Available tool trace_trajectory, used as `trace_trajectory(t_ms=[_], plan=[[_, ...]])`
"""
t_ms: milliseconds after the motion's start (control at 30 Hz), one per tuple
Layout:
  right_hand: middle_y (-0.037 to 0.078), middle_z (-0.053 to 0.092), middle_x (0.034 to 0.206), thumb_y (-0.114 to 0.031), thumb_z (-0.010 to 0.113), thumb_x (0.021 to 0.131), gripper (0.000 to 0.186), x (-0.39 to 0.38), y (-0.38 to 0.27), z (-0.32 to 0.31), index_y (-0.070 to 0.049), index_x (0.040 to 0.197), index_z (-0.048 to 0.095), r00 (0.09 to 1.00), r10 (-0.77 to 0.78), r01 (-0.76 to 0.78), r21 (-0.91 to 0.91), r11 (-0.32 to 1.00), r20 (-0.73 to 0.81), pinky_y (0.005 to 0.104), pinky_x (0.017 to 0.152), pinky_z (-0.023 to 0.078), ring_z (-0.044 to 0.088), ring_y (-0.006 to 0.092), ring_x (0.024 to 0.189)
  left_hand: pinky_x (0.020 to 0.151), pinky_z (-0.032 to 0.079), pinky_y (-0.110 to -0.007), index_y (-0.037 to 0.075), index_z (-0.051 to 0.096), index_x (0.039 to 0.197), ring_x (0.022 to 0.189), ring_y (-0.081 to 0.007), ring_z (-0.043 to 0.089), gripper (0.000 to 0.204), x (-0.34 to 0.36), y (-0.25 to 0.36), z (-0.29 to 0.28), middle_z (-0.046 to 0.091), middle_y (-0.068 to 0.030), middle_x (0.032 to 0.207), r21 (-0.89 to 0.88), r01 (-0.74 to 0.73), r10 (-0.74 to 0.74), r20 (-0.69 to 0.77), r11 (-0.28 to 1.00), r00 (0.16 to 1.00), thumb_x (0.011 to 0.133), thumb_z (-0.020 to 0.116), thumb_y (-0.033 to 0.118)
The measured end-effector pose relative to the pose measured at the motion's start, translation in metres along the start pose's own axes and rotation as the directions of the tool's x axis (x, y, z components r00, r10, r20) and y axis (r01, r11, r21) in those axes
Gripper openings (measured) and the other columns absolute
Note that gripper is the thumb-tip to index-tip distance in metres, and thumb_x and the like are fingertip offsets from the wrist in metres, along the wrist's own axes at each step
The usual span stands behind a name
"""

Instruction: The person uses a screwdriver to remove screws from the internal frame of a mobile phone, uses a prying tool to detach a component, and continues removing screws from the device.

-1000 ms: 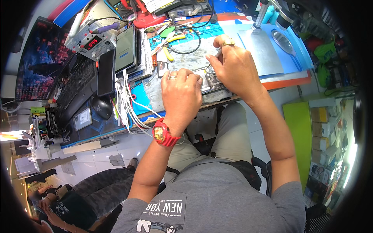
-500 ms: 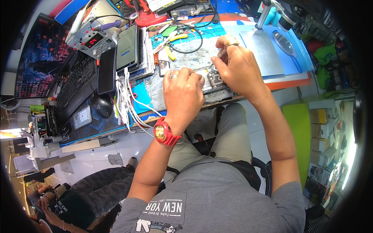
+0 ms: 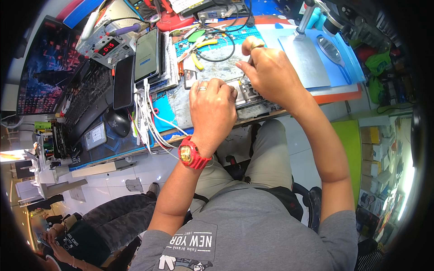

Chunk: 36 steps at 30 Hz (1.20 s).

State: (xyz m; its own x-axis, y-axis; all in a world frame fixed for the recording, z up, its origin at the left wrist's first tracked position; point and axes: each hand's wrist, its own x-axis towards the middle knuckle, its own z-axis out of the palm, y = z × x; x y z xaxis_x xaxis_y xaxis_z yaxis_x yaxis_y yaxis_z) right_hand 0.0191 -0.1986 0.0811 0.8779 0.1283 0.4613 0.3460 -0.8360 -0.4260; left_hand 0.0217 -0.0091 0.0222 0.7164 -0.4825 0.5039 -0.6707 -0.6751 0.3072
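A person in a grey shirt is sitting at a cluttered worktop, both hands bending over an opened device.
White lettering is showing on the shirt; at left, a boxy instrument is glowing with red digits. The right hand is pinching a slim tool; the left hand is curling over the device, its grip unclear. The device is lying near the worktop's front edge, innards exposed.

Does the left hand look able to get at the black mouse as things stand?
Probably not straight away: the left hand is at the opened device, and white cables lie between hand and mouse.
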Motion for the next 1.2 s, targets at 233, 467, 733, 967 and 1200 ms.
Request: trace_trajectory(t_ms=[233, 467, 733, 967, 1200], plan=[[0.025, 0.071, 0.1, -0.004, 0.069, 0.092, 0.024, 0.009, 0.004, -0.007, 0.004, 0.113, 0.062, 0.994, -0.033, 0.008, 0.237, 0.971, 0.101, 0.0505, 0.081, 0.055, 0.07, 0.0449, 0.093, 0.106, 0.045, -0.053, 0.006, 0.074, 0.086, 0.097, -0.0313, 0.066, 0.006, 0.0, -0.002, 0.001, 0.068, -0.0091, 0.097, -0.002, -0.018, 0.018, -0.047, 1.0, 0.999, 0.087, 0.076, 0.012], [0.026, 0.071, 0.097, -0.004, 0.071, 0.09, 0.025, 0.001, 0.005, 0.0, 0.004, 0.112, 0.062, 1.0, -0.02, 0.019, 0.159, 0.987, 0.004, 0.0517, 0.079, 0.055, 0.07, 0.0455, 0.089, 0.105, 0.045, -0.052, 0.006, 0.074, 0.087, 0.098, -0.0315, 0.066, 0.005, 0.001, 0.0, 0.002, 0.068, -0.0092, 0.098, -0.01, -0.016, 0.015, -0.036, 1.0, 0.999, 0.087, 0.075, 0.011], [0.025, 0.072, 0.09, -0.007, 0.073, 0.089, 0.025, 0.001, 0.007, 0.005, 0.002, 0.108, 0.061, 0.999, -0.032, 0.039, 0.208, 0.977, -0.035, 0.0513, 0.079, 0.055, 0.071, 0.044, 0.089, 0.106, 0.045, -0.052, 0.006, 0.074, 0.088, 0.098, -0.0313, 0.066, 0.006, 0.001, -0.001, 0.002, 0.068, -0.0095, 0.097, -0.019, -0.015, 0.014, -0.035, 1.0, 0.999, 0.087, 0.075, 0.012], [0.024, 0.071, 0.087, -0.005, 0.072, 0.089, 0.026, 0.003, 0.001, 0.005, 0.004, 0.111, 0.061, 0.996, 0.068, -0.057, 0.188, 0.981, -0.052, 0.051, 0.076, 0.055, 0.071, 0.0439, 0.083, 0.106, 0.045, -0.052, 0.006, 0.074, 0.088, 0.098, -0.0316, 0.065, 0.006, -0.001, -0.002, 0.002, 0.067, -0.0096, 0.098, -0.025, -0.008, 0.007, -0.044, 1.0, 0.999, 0.087, 0.075, 0.012], [0.023, 0.068, 0.098, 0.002, 0.065, 0.089, 0.025, 0.003, 0.003, 0.0, 0.005, 0.113, 0.061, 0.997, 0.041, -0.063, 0.375, 0.925, 0.067, 0.0474, 0.082, 0.054, 0.069, 0.0428, 0.092, 0.105, 0.045, -0.052, 0.006, 0.075, 0.089, 0.099, -0.0316, 0.065, 0.006, -0.001, -0.002, 0.001, 0.068, -0.0091, 0.099, -0.03, -0.001, 0.001, -0.018, 1.0, 1.0, 0.089, 0.075, 0.012]])
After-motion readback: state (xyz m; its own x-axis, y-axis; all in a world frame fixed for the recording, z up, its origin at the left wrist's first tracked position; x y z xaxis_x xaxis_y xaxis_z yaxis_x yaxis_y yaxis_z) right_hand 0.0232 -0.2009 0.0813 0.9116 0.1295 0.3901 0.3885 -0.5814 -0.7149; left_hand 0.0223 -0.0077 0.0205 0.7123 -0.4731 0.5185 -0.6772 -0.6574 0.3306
